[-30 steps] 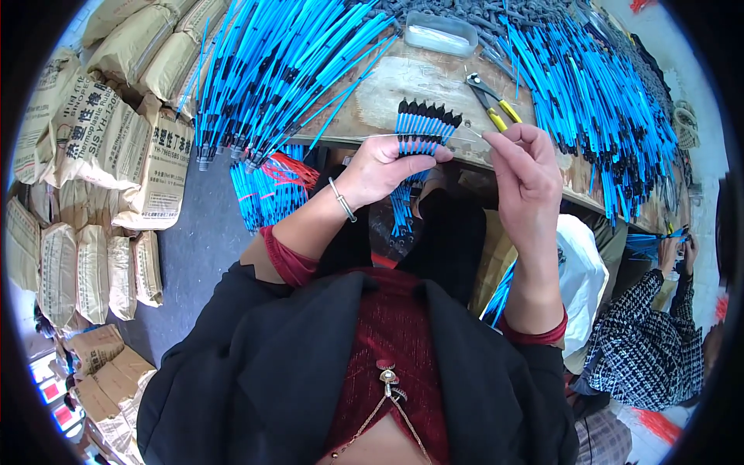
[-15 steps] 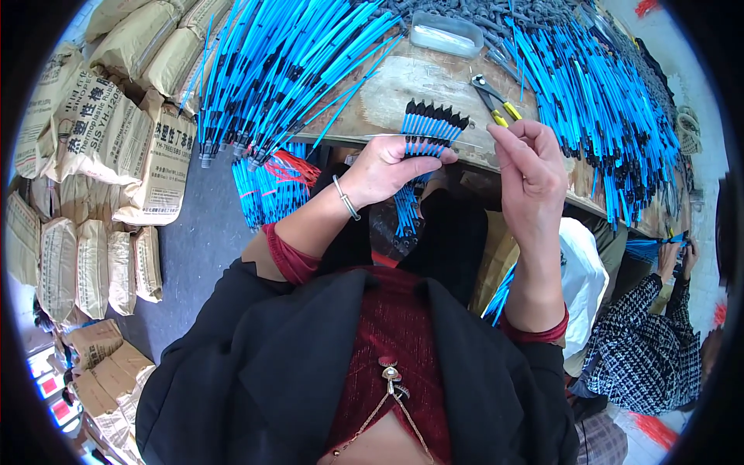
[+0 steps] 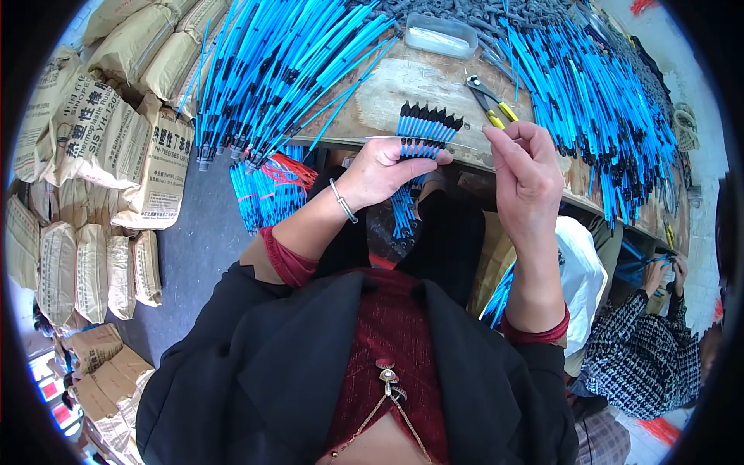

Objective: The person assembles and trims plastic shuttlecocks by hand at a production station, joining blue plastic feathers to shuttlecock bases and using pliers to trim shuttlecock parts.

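Note:
My left hand (image 3: 387, 167) is closed around a row of thin blue rods with black tips (image 3: 430, 124). The rods stand side by side like a fan at the table's near edge, and their lower ends hang below my fingers. To the right, my right hand (image 3: 531, 174) is raised with its fingers curled and the index finger and thumb close together. A faint pale line runs between the rods and these fingertips; whether they pinch it I cannot make out. Beyond the right hand, pliers with yellow handles (image 3: 492, 102) lie on the wooden table (image 3: 387, 89).
Piles of blue rods lie on the table at left (image 3: 279, 70) and right (image 3: 589, 101). A clear plastic box (image 3: 442, 37) stands at the back. Brown paper sacks (image 3: 101, 132) are stacked at left. More bundles (image 3: 267, 194) sit below the table. At right, another person's hands (image 3: 666, 273) work.
My two hands keep almost the same pose, and the whole view has shifted slightly. The other person's hands at the right have moved a little down and left.

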### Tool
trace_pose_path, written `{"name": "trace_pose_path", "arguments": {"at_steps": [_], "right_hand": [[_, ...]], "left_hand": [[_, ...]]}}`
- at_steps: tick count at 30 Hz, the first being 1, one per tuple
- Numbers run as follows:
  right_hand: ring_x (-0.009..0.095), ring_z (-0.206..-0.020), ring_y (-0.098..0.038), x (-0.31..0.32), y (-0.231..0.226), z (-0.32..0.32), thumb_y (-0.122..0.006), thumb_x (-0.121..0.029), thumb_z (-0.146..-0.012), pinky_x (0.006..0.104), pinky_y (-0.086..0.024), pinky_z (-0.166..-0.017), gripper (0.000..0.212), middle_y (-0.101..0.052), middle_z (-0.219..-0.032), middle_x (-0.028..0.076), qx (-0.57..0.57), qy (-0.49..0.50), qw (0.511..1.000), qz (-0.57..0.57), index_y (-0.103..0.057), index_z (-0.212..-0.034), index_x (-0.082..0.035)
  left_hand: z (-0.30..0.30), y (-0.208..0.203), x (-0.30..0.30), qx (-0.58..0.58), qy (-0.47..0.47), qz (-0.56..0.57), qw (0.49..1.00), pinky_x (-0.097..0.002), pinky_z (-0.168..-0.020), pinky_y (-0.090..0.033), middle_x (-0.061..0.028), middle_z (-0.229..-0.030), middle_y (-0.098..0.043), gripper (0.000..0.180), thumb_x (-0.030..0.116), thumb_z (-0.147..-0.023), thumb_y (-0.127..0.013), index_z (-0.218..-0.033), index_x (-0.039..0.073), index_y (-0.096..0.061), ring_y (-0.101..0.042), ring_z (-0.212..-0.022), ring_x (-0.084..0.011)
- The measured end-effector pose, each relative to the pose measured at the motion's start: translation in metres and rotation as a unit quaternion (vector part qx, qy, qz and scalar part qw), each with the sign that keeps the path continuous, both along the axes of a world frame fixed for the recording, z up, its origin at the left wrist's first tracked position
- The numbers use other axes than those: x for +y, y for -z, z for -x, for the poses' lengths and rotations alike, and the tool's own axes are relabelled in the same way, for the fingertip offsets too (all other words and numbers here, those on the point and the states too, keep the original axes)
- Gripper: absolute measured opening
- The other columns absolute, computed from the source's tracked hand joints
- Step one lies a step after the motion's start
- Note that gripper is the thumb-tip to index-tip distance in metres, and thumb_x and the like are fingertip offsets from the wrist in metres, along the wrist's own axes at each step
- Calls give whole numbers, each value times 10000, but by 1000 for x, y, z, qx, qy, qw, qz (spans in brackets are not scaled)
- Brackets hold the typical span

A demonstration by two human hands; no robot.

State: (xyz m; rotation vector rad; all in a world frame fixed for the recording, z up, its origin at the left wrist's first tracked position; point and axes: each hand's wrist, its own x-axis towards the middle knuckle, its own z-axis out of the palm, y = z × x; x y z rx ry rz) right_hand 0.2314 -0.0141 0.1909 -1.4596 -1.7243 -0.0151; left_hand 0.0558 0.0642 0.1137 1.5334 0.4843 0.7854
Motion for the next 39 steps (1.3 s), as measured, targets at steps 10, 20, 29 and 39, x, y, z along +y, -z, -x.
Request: {"name": "trace_pose_path", "arguments": {"at_steps": [10,20,29,39], "right_hand": [[176,-713,-547,-1,3,2,-598,81,-751,253,-448,-604,236,-534,-869,86,-46,11,999,-14,-657,-949,-32],[212,-713,-560,4,1,5,-592,90,-734,273,-461,-608,258,-547,-867,103,-185,23,980,-71,-651,-952,-34],[226,-707,-570,5,14,19,-595,62,-756,292,-463,-627,221,-556,-804,108,-28,42,998,-36,-647,-949,-32],[214,-703,-569,12,7,12,-589,48,-776,281,-455,-624,180,-560,-794,99,-53,-13,998,-41,-639,-936,-16]], "left_hand": [[0,5,-2,14,4,14,1000,-250,-819,-466,-42,-976,-670,210,61,-836,-592,-1038,52,-648,-607,-916,-101],[2,8,0,28,3,-10,1000,-244,-813,-467,-37,-975,-671,216,65,-835,-597,-1047,53,-641,-606,-911,-94],[-1,11,0,16,1,12,1000,-244,-809,-468,-39,-970,-670,225,58,-834,-596,-1056,45,-634,-603,-903,-87],[1,7,1,30,10,-8,999,-247,-813,-470,-49,-972,-667,215,56,-838,-590,-1046,30,-635,-603,-911,-95]]}}
